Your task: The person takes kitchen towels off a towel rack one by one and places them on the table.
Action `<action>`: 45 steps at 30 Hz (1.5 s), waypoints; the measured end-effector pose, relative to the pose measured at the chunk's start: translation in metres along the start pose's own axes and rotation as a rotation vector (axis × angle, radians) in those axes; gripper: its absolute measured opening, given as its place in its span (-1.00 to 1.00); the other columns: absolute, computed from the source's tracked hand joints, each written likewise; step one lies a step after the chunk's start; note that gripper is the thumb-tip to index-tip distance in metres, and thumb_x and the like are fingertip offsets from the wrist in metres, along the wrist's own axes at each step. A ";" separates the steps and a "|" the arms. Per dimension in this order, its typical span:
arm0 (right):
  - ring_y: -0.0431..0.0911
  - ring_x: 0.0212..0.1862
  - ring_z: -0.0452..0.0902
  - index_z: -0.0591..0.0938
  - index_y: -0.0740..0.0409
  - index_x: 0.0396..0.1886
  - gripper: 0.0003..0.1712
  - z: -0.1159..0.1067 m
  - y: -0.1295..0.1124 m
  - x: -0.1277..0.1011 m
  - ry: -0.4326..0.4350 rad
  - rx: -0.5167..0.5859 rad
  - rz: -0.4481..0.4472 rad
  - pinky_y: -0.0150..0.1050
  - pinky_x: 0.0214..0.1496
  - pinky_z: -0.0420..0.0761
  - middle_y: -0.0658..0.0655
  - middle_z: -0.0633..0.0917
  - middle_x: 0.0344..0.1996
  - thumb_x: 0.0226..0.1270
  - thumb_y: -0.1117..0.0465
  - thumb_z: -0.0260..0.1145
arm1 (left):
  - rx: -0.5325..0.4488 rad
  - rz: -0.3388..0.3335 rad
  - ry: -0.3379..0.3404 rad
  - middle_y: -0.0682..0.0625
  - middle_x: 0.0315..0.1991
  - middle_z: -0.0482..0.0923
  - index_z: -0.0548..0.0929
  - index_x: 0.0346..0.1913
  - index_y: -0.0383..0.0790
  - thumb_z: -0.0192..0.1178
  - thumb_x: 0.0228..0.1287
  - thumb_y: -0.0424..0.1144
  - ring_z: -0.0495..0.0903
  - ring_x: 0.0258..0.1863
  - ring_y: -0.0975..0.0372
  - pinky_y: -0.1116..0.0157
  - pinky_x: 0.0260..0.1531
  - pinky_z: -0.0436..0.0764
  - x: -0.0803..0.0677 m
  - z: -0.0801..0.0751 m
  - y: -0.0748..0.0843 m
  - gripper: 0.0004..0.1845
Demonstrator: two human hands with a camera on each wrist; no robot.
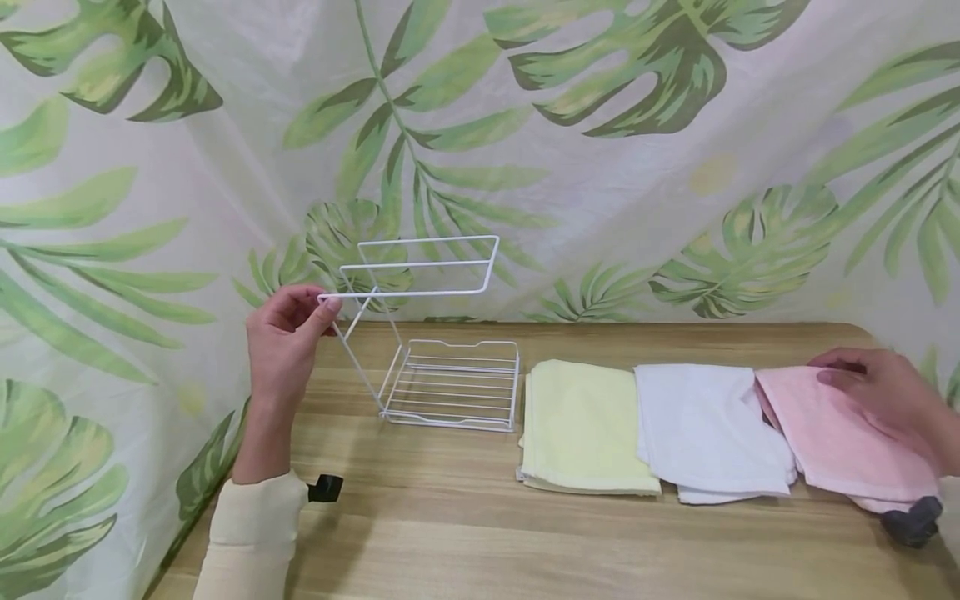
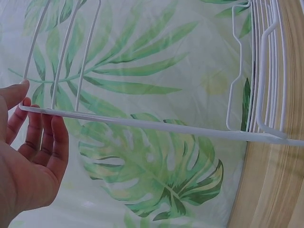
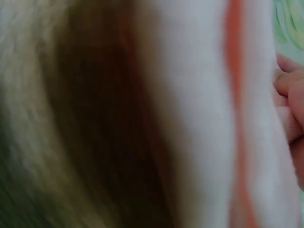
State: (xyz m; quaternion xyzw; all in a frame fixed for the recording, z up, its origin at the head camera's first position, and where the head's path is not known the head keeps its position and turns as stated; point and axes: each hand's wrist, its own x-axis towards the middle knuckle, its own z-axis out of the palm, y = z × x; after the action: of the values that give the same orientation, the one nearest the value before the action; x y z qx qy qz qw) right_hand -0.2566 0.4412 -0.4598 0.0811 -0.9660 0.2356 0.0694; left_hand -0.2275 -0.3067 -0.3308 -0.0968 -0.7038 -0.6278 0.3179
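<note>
A white wire rack (image 1: 448,418) stands on the table, its slatted base low and its looped upper frame leaning up to the left. My left hand (image 1: 288,329) pinches the near left corner of that upper frame between thumb and fingers; the left wrist view shows the thumb (image 2: 18,93) on the wire. A folded pink towel (image 1: 847,442) lies at the right end of a row. At its upper right edge, my right hand (image 1: 892,392) grips the cloth, the fingers partly hidden. In the right wrist view, blurred pale towel layers fill much of the picture.
Beside the pink towel lie a folded white towel (image 1: 708,429) and, nearer the rack, a folded yellow towel (image 1: 585,429). The wooden table (image 1: 450,533) meets a leaf-patterned curtain (image 1: 600,192) behind and at the left. Black camera mounts sit at both wrists.
</note>
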 end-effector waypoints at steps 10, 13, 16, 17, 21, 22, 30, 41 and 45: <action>-0.89 -0.10 0.09 0.82 0.23 -0.02 -0.83 0.005 0.000 -0.001 0.049 0.024 -0.020 -0.58 -0.25 0.32 0.51 0.78 -0.01 0.53 0.27 0.40 | -0.011 -0.002 0.003 0.05 -0.43 0.70 0.73 -0.14 -0.43 0.44 0.36 -0.44 0.60 -0.50 0.27 0.47 -0.46 0.73 0.001 0.002 -0.001 -0.87; -0.88 -0.12 0.12 0.82 0.23 -0.01 -0.82 0.005 0.000 -0.001 0.039 0.025 -0.007 -0.58 -0.26 0.32 0.50 0.78 -0.01 0.54 0.25 0.40 | -0.018 -0.005 0.000 0.05 -0.44 0.70 0.73 -0.14 -0.43 0.44 0.36 -0.44 0.60 -0.50 0.28 0.47 -0.46 0.74 0.001 0.003 -0.002 -0.88; -0.87 -0.12 0.12 0.81 0.23 0.00 -0.80 0.005 0.001 -0.003 0.026 0.026 0.013 -0.55 -0.26 0.33 0.51 0.77 0.01 0.56 0.22 0.39 | -0.029 -0.004 -0.005 0.05 -0.44 0.70 0.73 -0.14 -0.44 0.44 0.36 -0.45 0.60 -0.50 0.27 0.47 -0.46 0.74 0.001 0.003 -0.003 -0.88; -0.85 -0.12 0.14 0.81 0.22 0.00 -0.80 0.006 0.002 -0.003 0.027 0.021 0.018 -0.54 -0.26 0.33 0.51 0.77 0.02 0.55 0.21 0.39 | -0.032 -0.005 -0.006 0.05 -0.44 0.70 0.73 -0.14 -0.44 0.44 0.36 -0.45 0.61 -0.50 0.27 0.47 -0.47 0.74 0.000 0.003 -0.003 -0.88; -0.13 -0.04 0.75 0.78 0.27 0.05 -0.75 0.002 0.000 -0.004 0.021 -0.022 0.015 -0.14 -0.01 0.58 0.57 0.73 0.07 0.59 0.20 0.36 | -0.035 -0.007 -0.002 0.04 -0.44 0.70 0.73 -0.14 -0.44 0.45 0.35 -0.45 0.60 -0.50 0.26 0.46 -0.47 0.74 0.000 0.004 -0.003 -0.87; 0.16 0.01 0.76 0.78 0.28 0.06 -0.75 0.001 -0.001 -0.004 0.029 -0.045 0.000 0.02 0.01 0.61 0.57 0.73 0.06 0.59 0.21 0.36 | -0.032 -0.007 0.000 0.04 -0.44 0.69 0.73 -0.13 -0.43 0.45 0.35 -0.44 0.60 -0.50 0.27 0.46 -0.47 0.73 0.000 0.004 -0.002 -0.87; 0.48 -0.11 0.71 0.80 0.28 -0.06 -0.82 -0.017 -0.012 -0.015 0.150 -0.178 -0.132 -0.11 -0.26 0.54 0.47 0.80 -0.12 0.42 0.30 0.48 | -0.021 -0.003 0.004 0.04 -0.44 0.70 0.74 -0.13 -0.42 0.45 0.36 -0.44 0.60 -0.50 0.24 0.45 -0.46 0.74 0.000 0.003 -0.001 -0.88; -0.92 -0.05 0.07 0.79 0.28 -0.06 -0.77 -0.027 -0.022 -0.045 0.247 -0.098 -0.164 -0.67 -0.24 0.21 -0.19 0.84 -0.24 0.35 0.28 0.53 | -0.018 0.001 0.003 0.04 -0.43 0.70 0.73 -0.12 -0.46 0.45 0.35 -0.45 0.60 -0.49 0.21 0.44 -0.46 0.74 0.000 0.002 0.000 -0.85; -0.89 0.04 0.11 0.73 0.38 -0.03 -0.77 -0.024 -0.024 -0.056 0.310 -0.011 -0.213 -0.76 -0.08 0.15 -0.83 0.37 -0.10 0.37 0.38 0.48 | -0.023 0.000 0.003 0.03 -0.42 0.69 0.73 -0.13 -0.45 0.45 0.35 -0.44 0.60 -0.49 0.24 0.45 -0.46 0.74 0.000 0.001 0.000 -0.86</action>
State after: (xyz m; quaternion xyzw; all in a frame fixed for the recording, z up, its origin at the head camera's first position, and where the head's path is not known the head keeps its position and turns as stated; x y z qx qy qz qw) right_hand -0.1949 0.4388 -0.4378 0.1452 -0.9309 0.2313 0.2425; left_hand -0.2278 -0.3054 -0.3310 -0.0996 -0.6961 -0.6361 0.3176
